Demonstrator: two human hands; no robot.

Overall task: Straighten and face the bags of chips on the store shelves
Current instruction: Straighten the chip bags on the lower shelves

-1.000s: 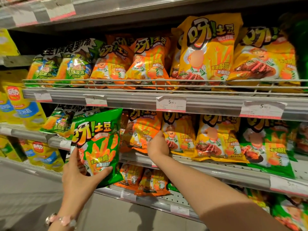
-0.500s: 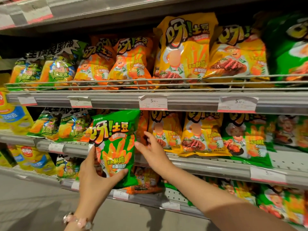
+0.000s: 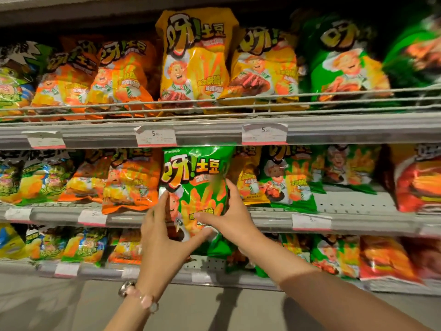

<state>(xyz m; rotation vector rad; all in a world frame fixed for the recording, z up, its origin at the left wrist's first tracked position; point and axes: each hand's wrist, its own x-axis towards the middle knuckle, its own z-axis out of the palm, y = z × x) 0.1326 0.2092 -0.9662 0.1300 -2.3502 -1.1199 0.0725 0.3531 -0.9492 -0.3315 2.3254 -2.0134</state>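
Store shelves (image 3: 214, 133) behind, both hands, left hand (image 3: 164, 237) & right hand (image 3: 230, 216), grip green chip bag (image 3: 198, 185) (label out); next, prob. needs seating w/ green bags (image 3: 286, 177).

Both forearms are bare, with no sleeve showing on either. The left hand (image 3: 164, 237) has a bracelet (image 3: 139, 297) at its wrist, made of pale pink rounded beads with a silvery, shiny piece at its left end. The right hand (image 3: 232, 219) wears nothing, and no rings show on its fingers (image 3: 230, 185).
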